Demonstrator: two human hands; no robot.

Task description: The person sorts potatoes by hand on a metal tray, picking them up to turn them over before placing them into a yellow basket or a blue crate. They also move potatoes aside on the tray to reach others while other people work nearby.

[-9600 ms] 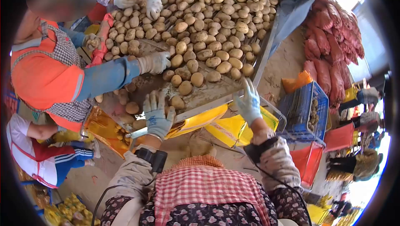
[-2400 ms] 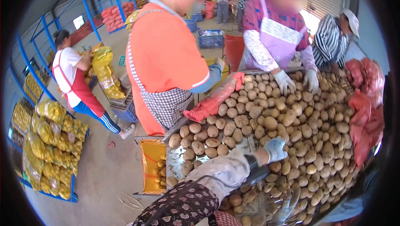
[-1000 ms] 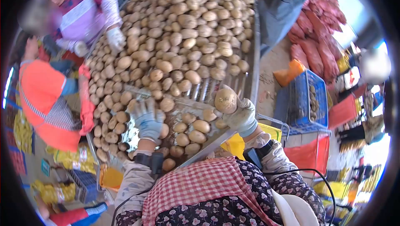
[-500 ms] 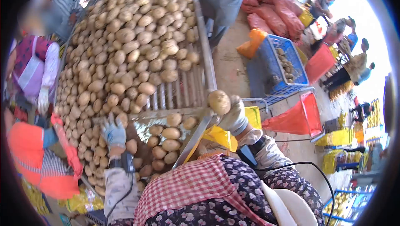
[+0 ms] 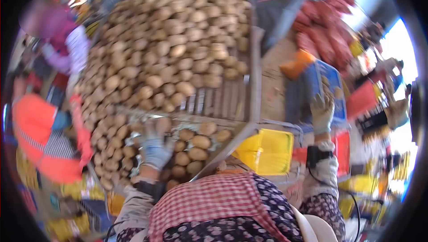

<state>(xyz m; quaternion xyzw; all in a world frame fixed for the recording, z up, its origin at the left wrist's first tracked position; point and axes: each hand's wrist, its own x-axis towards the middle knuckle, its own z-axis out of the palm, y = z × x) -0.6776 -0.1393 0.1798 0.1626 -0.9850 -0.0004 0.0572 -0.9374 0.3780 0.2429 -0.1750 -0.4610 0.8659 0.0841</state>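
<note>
Nearest, the gloved left hand was blurred over the tabletop, its fingers spread; a single potato lay at its fingertips, though whether it was gripped could not be told. Just right of that hand lay a small cluster of potatoes. Between the two hands, below the tabletop's edge, hung a yellow bag.

The gloved right hand reached out over a blue crate, its fingers loosely extended, with no potato visible in its grasp. Potatoes showed in the crate just past its fingertips, too blurred to count.

Beyond the left hand spread the large potato heap, and past the right hand were piled red sacks. A co-worker in orange stood well left of the left hand.

The potatoes were probably firm, modest in weight and easily bruised, their rounded skins perhaps slick under gloves; thumb and fingers around the widest part seemed the surest hold.
</note>
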